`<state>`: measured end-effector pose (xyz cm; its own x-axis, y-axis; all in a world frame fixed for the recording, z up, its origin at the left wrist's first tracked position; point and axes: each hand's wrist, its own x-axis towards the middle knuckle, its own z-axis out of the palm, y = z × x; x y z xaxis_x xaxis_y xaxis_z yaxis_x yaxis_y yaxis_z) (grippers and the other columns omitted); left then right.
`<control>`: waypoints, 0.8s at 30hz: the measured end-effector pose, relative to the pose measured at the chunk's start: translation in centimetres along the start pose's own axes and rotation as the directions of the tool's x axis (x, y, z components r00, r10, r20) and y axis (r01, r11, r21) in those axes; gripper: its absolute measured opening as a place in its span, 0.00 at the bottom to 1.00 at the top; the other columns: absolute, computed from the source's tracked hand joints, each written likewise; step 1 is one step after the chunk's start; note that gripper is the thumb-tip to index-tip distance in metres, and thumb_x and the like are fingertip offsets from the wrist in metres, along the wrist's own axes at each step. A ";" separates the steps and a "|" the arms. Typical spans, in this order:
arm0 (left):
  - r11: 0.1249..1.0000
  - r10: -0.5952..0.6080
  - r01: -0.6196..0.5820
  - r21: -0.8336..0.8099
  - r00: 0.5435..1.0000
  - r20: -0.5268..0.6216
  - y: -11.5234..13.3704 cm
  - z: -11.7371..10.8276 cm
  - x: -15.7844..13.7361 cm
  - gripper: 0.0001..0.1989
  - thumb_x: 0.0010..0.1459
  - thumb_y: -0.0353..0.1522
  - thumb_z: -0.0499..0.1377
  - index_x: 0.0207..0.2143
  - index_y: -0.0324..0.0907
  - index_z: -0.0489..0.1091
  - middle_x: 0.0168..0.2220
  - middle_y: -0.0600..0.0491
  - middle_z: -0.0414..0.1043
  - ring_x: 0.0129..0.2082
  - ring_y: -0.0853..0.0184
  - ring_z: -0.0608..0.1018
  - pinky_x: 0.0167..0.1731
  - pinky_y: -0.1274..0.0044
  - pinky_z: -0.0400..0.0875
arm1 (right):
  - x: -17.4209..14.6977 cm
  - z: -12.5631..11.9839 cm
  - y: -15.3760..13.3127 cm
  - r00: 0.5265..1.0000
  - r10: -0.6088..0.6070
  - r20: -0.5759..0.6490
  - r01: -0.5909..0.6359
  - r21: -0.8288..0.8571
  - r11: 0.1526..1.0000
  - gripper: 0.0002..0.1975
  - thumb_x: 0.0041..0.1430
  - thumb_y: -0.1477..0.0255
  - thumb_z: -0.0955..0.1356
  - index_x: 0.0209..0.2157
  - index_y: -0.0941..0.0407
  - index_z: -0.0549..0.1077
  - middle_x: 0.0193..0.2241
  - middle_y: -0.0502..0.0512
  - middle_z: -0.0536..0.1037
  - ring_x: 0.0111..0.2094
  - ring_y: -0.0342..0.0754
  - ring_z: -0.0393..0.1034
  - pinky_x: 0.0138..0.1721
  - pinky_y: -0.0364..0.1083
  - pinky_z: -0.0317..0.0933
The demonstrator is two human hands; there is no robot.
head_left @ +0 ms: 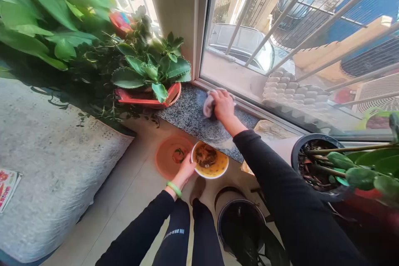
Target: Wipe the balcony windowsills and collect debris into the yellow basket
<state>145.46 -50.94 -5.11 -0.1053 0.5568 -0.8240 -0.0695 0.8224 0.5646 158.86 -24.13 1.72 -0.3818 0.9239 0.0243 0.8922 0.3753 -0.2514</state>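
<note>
On the speckled granite windowsill (pixel 183 110), my right hand (pixel 223 106) presses a greyish-pink cloth (pixel 208 106) near the window frame, fingers curled over it. Lower down, my left hand (pixel 186 168) grips the rim of a yellow bowl (pixel 220 166) with a white edge. Dark soil-like debris and dry bits (pixel 205 154) lie inside that bowl. It is held beside the sill's front edge, above the floor. Just left of it, an orange-pink basin (pixel 163 158) rests on the floor, with a red and green pattern at its bottom.
A leafy plant in a red pot (pixel 140 95) stands at the sill's left end. To the right is a dark-rimmed plant pot (pixel 296 153). A dark bucket (pixel 240 220) sits by my legs. A covered bed or sofa (pixel 68 149) is at left. Window bars show outside.
</note>
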 end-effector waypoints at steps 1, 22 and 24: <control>0.999 0.033 -0.033 0.009 0.999 -0.002 -0.3 -0.2 0.3 0.39 0.55 0.26 0.62 0.68 0.47 0.58 0.57 0.44 0.74 0.41 0.59 0.82 0.39 0.70 0.81 | 0.5 0.2 -0.3 1.000 -0.014 0.000 0.014 0.002 1.000 0.23 0.67 0.75 0.58 0.59 0.54 0.71 0.60 0.55 0.72 0.58 0.58 0.59 0.57 0.54 0.56; 0.810 0.505 -0.564 0.161 0.810 0.299 -2.6 -4.1 6.1 0.34 0.50 0.24 0.58 0.62 0.40 0.67 0.61 0.46 0.71 0.60 0.54 0.72 0.63 0.65 0.64 | 3.8 2.9 -2.1 0.961 -0.246 -0.122 0.238 -0.076 0.968 0.20 0.69 0.72 0.58 0.57 0.49 0.72 0.57 0.55 0.74 0.57 0.59 0.61 0.54 0.56 0.58; 0.781 0.536 -0.604 0.156 0.778 0.328 -3.0 -4.4 6.8 0.34 0.51 0.24 0.58 0.63 0.41 0.66 0.61 0.47 0.71 0.61 0.54 0.72 0.63 0.65 0.63 | 5.1 3.2 -2.9 0.946 -0.307 -0.106 0.295 -0.114 0.949 0.19 0.69 0.71 0.59 0.56 0.50 0.73 0.56 0.56 0.75 0.56 0.58 0.61 0.54 0.55 0.58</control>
<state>140.60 -50.14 -12.18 0.2065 0.9123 -0.3537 0.1638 0.3242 0.9317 153.53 -20.70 -0.53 -0.6094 0.7665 0.2026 0.7613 0.6371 -0.1206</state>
